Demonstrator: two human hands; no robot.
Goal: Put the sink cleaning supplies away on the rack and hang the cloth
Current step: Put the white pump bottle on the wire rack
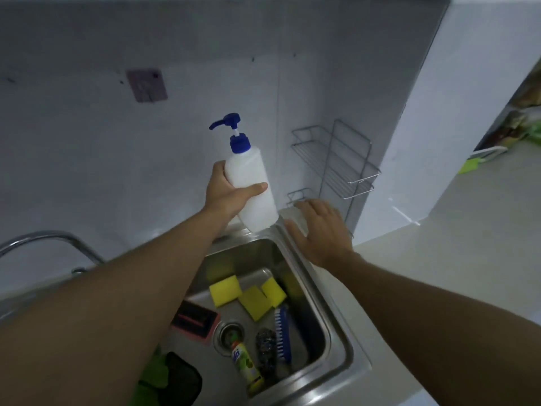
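Observation:
My left hand (227, 193) grips a white pump bottle (248, 177) with a blue pump head, held in the air above the sink's far rim. My right hand (320, 230) rests open, fingers spread, on the sink's far right corner below the wire rack (336, 159) in the wall corner. In the steel sink (348, 356) lie yellow sponges (251, 294), a blue scrub brush (282, 335), a dark scourer (265, 351), a small detergent bottle (246, 364) and a pink-and-black scrubber (194, 320). A green and black cloth (169, 376) is partly hidden under my left arm.
A chrome tap (49, 241) arches at the left behind the sink. A purple hook plate (146, 85) sticks to the back wall. A pale countertop (439, 273) stretches to the right of the sink, with bags and green items at its far end.

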